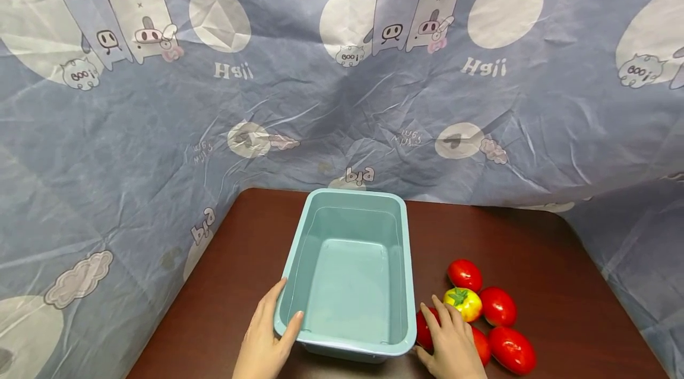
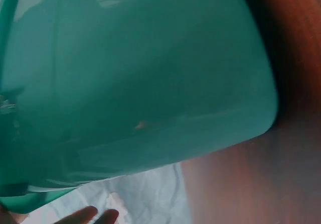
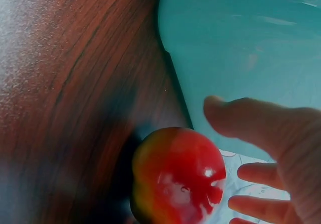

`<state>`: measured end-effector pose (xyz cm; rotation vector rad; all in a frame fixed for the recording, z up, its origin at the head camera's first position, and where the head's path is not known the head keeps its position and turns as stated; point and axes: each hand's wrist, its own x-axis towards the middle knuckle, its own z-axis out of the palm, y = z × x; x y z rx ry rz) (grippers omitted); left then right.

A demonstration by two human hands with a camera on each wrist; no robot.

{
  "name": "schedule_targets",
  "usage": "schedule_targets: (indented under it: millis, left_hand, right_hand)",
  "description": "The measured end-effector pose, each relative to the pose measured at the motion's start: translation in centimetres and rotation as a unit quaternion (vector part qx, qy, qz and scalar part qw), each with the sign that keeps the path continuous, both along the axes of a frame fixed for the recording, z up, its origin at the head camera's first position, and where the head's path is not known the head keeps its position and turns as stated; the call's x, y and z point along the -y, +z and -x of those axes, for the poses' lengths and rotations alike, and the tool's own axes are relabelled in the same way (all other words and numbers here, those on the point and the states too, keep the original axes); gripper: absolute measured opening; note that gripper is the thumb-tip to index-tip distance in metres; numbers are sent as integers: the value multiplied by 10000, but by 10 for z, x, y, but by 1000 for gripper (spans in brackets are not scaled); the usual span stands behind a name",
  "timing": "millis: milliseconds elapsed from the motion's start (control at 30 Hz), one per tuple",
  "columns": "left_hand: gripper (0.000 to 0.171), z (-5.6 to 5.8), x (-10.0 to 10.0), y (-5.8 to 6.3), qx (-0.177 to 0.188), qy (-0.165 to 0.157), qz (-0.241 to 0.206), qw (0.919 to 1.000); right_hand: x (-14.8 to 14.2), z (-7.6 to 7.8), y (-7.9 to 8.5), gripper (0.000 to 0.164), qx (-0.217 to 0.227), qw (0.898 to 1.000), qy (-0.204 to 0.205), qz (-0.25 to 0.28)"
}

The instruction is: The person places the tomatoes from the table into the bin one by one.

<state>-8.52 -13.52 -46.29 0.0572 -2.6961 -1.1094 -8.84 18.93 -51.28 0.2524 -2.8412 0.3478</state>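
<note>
Fruit, six glossy pieces, lies on the dark reddish-brown wooden table [image 1: 556, 284], just to the right of a pale blue-green rectangular plastic tub [image 1: 350, 284] with a rounded rim. From where I stand, the left hand [image 1: 267, 334] has the tub's near left corner between thumb and fingers, the thumb lying over the rim; how firm that hold is, I cannot tell. The right hand [image 1: 453, 340] is spread loosely, thumb well apart from the fingers, above the red rounded piece [image 1: 424, 334] nearest the tub; the right wrist view gives that piece a yellow-green side and shows the thumb apart from it, so nothing is gripped there. Around that hand sit a red piece [image 1: 482, 348] half hidden by it, a red oval piece [image 1: 512, 350], a plump red piece [image 1: 498, 306], a yellow piece with a green star-shaped top [image 1: 466, 306] and, farthest off, a smaller red piece [image 1: 465, 275]. I'd judge the work to be at its very start: the tub has a hand on it and one piece is within reach, but none of the six is inside the tub or looks lifted, so all six are left to handle.
</note>
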Motion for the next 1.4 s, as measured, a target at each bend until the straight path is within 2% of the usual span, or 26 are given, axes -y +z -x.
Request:
schedule_targets:
  millis: [133, 300, 467, 600, 833, 1033, 1167, 1300, 1400]
  left_hand:
    - [64, -1, -2, -7, 102, 71, -563, 9983]
    - [62, -3, -7, -8, 83, 113, -1185, 9929]
    - [59, -2, -12, -10, 15, 230, -1467, 9889]
    - [57, 0, -15, -13, -169, 319, -1348, 9902]
    - [56, -1, -13, -13, -303, 250, -1163, 9924]
    - [60, -3, -10, -8, -175, 234, -844, 9960]
    - [63, -2, -9, -9, -210, 180, -827, 9962]
    - [63, -3, -8, -10, -387, 122, -778, 9961]
    - [62, -3, -7, -10, -523, 88, -713, 9960]
  right_hand:
    - [2, 3, -3, 78, 42, 9999, 100, -74]
    - [3, 5, -6, 75, -75, 9997, 224, -59]
    - [3, 6, -10, 73, -153, 9995, 248, -143]
    - [3, 8, -13, 72, -181, 9993, 240, -221]
    - [4, 14, -12, 71, 311, 9989, 162, -304]
    - [6, 15, -15, 64, 217, 9981, 196, -539]
    - [6, 15, -17, 59, 122, 9979, 214, -592]
    - [4, 15, -15, 60, -66, 9991, 252, -344]
    - [1, 19, -7, 63, -298, 9992, 247, 108]
